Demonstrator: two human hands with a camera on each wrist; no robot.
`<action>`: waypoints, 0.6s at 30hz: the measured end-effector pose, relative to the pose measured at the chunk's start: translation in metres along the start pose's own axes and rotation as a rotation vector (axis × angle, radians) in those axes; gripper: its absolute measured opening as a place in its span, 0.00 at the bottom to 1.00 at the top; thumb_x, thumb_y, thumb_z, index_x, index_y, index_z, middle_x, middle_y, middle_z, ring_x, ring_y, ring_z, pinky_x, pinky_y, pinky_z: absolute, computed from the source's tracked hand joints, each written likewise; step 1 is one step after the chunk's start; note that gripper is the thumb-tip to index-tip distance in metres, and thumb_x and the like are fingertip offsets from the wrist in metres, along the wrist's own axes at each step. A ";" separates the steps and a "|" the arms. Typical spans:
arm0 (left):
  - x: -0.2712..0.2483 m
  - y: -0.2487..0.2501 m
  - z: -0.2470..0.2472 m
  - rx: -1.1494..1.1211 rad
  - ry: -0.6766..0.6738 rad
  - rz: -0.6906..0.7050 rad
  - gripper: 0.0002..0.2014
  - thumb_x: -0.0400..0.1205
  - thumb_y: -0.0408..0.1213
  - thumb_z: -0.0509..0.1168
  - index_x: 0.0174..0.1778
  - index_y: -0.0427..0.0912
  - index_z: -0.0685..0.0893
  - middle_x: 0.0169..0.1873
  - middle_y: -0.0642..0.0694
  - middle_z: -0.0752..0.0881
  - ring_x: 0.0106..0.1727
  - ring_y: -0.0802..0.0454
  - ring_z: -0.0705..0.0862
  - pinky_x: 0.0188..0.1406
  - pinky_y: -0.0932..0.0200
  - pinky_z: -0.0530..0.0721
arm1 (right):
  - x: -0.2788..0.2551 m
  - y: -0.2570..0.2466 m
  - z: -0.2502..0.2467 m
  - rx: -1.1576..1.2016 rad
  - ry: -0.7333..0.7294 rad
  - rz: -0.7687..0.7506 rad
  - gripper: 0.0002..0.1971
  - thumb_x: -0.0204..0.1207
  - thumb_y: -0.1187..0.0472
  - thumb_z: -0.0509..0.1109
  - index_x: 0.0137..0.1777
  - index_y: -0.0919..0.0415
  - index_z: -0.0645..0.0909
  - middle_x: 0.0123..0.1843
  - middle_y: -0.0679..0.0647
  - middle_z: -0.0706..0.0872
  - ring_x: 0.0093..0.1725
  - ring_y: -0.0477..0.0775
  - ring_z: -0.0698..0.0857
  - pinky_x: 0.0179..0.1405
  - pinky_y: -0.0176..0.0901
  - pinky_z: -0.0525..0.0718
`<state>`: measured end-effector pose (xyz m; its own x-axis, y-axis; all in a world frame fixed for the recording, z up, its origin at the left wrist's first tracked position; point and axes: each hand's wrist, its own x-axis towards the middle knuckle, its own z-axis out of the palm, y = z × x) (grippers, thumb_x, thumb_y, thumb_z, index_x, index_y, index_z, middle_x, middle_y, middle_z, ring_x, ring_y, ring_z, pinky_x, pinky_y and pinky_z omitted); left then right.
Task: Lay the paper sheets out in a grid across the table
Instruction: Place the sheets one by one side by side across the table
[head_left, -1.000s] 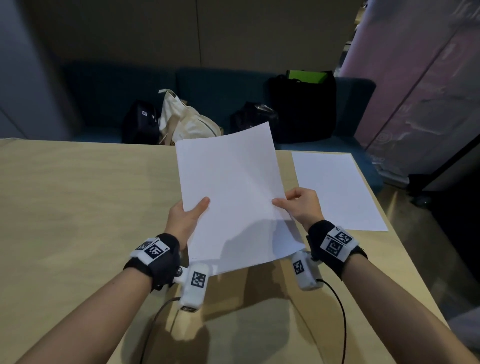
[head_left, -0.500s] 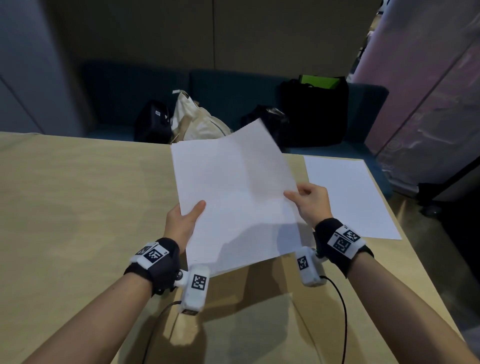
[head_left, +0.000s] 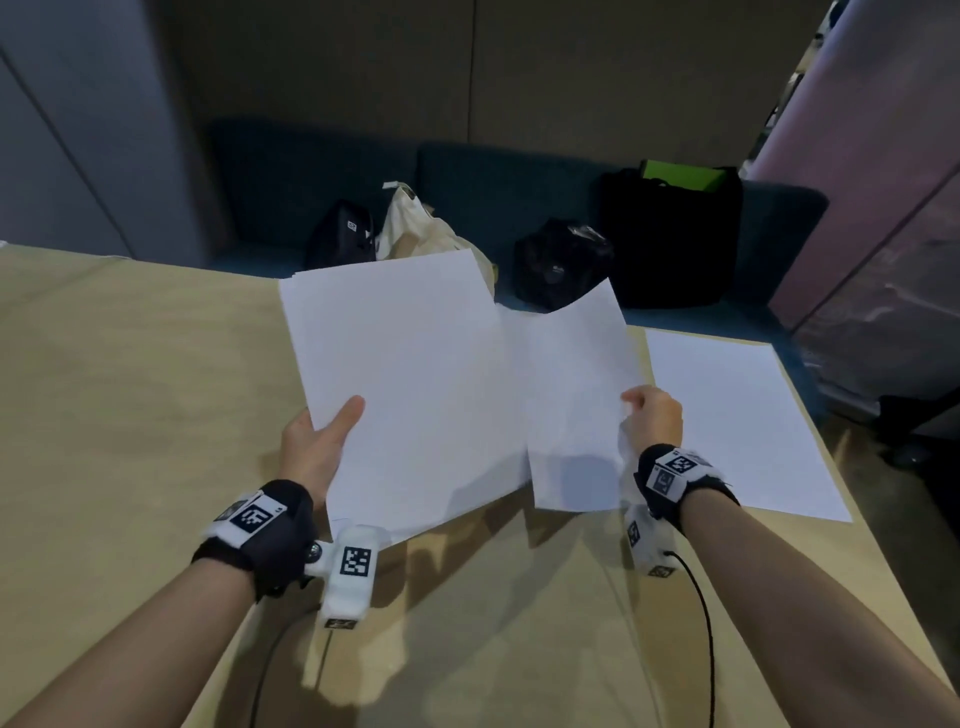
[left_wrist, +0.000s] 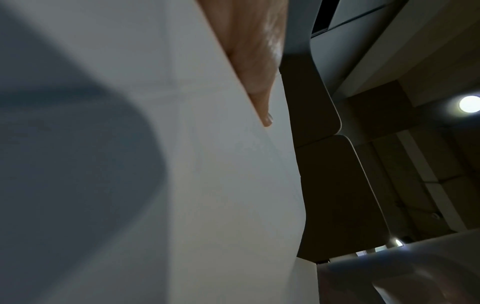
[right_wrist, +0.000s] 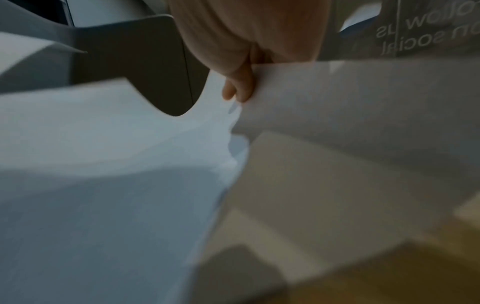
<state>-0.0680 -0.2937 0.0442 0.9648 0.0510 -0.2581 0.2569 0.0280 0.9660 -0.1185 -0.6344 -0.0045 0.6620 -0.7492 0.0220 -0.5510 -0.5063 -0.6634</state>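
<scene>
My left hand (head_left: 319, 447) holds a stack of white paper sheets (head_left: 405, 384) above the table, thumb on top at its left edge; the left wrist view shows the stack (left_wrist: 207, 185) from close up. My right hand (head_left: 652, 415) pinches the right edge of a single sheet (head_left: 576, 395) drawn off to the right, still overlapping the stack. In the right wrist view my fingers (right_wrist: 241, 86) pinch that sheet (right_wrist: 103, 144). Another white sheet (head_left: 737, 421) lies flat on the wooden table (head_left: 130, 415) at its right side.
Beyond the table's far edge stands a dark blue sofa (head_left: 519, 176) with a cream tote bag (head_left: 415, 228) and black bags (head_left: 675, 239). A pinkish panel (head_left: 883, 182) stands at the right. The table's right edge (head_left: 852, 514) runs close beside the laid sheet.
The right hand has pulled one sheet rightward off the stack, which the left hand keeps holding. The stack has shifted slightly left and farther out.
</scene>
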 end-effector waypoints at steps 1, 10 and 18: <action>0.001 0.000 -0.001 -0.008 -0.006 -0.007 0.18 0.80 0.37 0.66 0.65 0.33 0.80 0.60 0.38 0.85 0.55 0.46 0.83 0.55 0.56 0.77 | 0.003 0.004 0.005 -0.058 -0.041 -0.021 0.20 0.74 0.81 0.54 0.58 0.70 0.82 0.64 0.67 0.82 0.61 0.66 0.82 0.60 0.48 0.78; 0.000 -0.009 -0.010 -0.047 -0.060 -0.062 0.12 0.80 0.34 0.66 0.59 0.36 0.80 0.44 0.49 0.86 0.32 0.63 0.87 0.26 0.73 0.82 | 0.000 0.013 0.013 -0.568 -0.169 -0.105 0.17 0.78 0.70 0.60 0.66 0.59 0.77 0.77 0.64 0.61 0.77 0.66 0.60 0.78 0.61 0.57; 0.005 -0.007 -0.016 -0.021 -0.067 -0.059 0.17 0.80 0.35 0.67 0.62 0.32 0.80 0.54 0.39 0.85 0.41 0.55 0.84 0.34 0.65 0.81 | -0.054 -0.013 0.019 -0.539 -0.630 -0.295 0.24 0.76 0.45 0.65 0.73 0.46 0.71 0.82 0.54 0.62 0.80 0.58 0.63 0.75 0.62 0.64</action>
<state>-0.0659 -0.2774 0.0364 0.9498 -0.0182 -0.3122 0.3128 0.0500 0.9485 -0.1376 -0.5791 -0.0115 0.8850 -0.2618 -0.3851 -0.3727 -0.8940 -0.2487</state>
